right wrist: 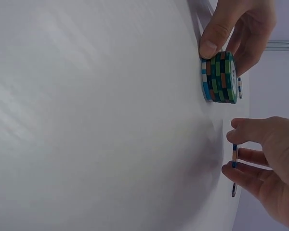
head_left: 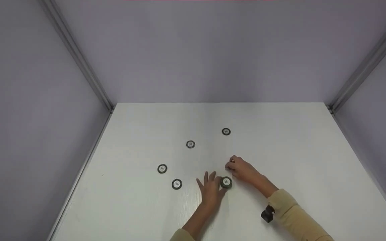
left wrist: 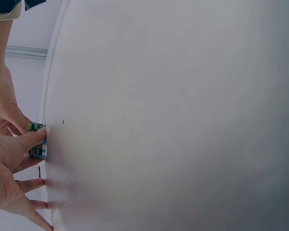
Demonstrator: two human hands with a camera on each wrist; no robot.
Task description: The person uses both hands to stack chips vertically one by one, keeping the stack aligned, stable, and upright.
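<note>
One chip stack (head_left: 226, 182) on the bench (head_left: 280, 140); four loose chips beyond it. Left hand (head_left: 210, 190) steadies the stack by thumb. Right hand (head_left: 241, 168), just beside, pinches one chip (right wrist: 234, 156).

The left hand's thumb (left wrist: 36, 137) presses a chip stack (left wrist: 37, 140) on the white table (left wrist: 173, 115).

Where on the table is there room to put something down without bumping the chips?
The table is bare on its right side, beyond the right hand, and along the back edge by the wall. The near left corner is bare too. The middle is crowded: four loose chips lie there, and the left hand touches the chip stack.
</note>
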